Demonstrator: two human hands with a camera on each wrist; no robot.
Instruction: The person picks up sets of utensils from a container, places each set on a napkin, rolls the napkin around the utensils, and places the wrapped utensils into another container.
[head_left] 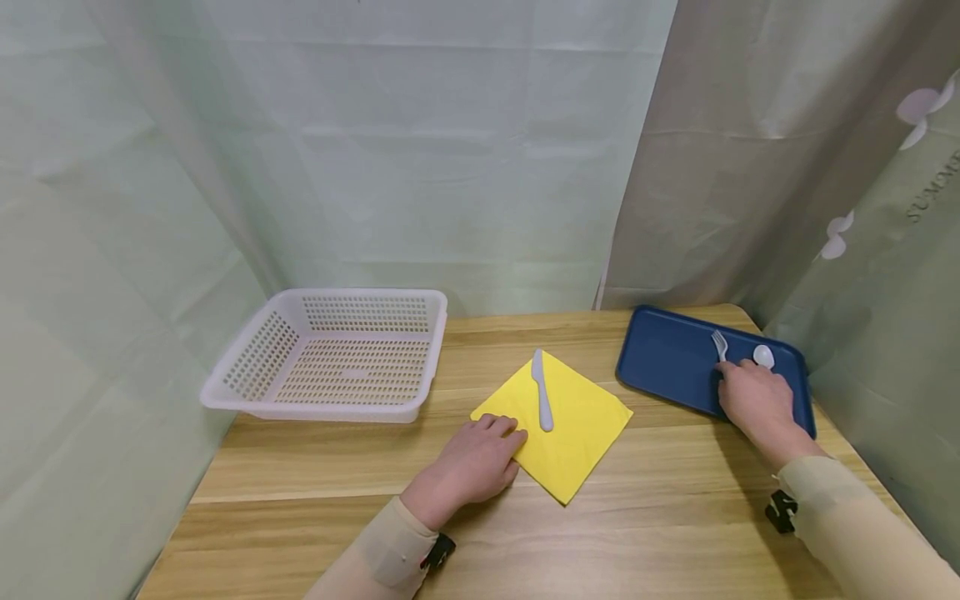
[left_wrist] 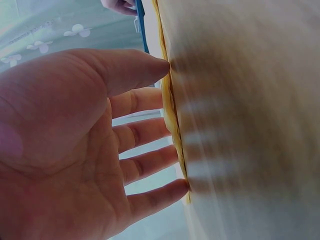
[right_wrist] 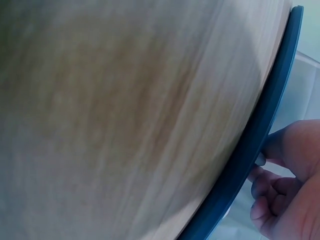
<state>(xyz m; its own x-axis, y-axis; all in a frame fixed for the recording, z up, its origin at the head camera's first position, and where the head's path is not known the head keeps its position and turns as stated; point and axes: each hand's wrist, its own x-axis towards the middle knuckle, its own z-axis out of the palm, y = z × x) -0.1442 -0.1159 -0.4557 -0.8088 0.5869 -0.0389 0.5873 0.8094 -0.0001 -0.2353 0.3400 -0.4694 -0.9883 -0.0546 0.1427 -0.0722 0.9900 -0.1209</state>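
Observation:
A yellow napkin (head_left: 585, 421), turned like a diamond, lies on the wooden table with a white plastic knife (head_left: 542, 392) on top. My left hand (head_left: 474, 457) rests at the napkin's left edge; in the left wrist view its fingers are extended, tips along the yellow edge. On the right, my right hand (head_left: 757, 404) reaches over the near side of a blue tray (head_left: 663, 354). Thumb and forefinger pinch the handle of a white plastic fork (head_left: 721, 345), a bit of which shows in the right wrist view. Just beyond the knuckles lies a white spoon (head_left: 763, 357), its handle hidden.
A white perforated plastic basket (head_left: 416, 412) stands at the back left of the table (head_left: 315, 475). Pale curtains (head_left: 450, 167) hang close behind the table and along both sides. The tray's far right corner sits near the right curtain.

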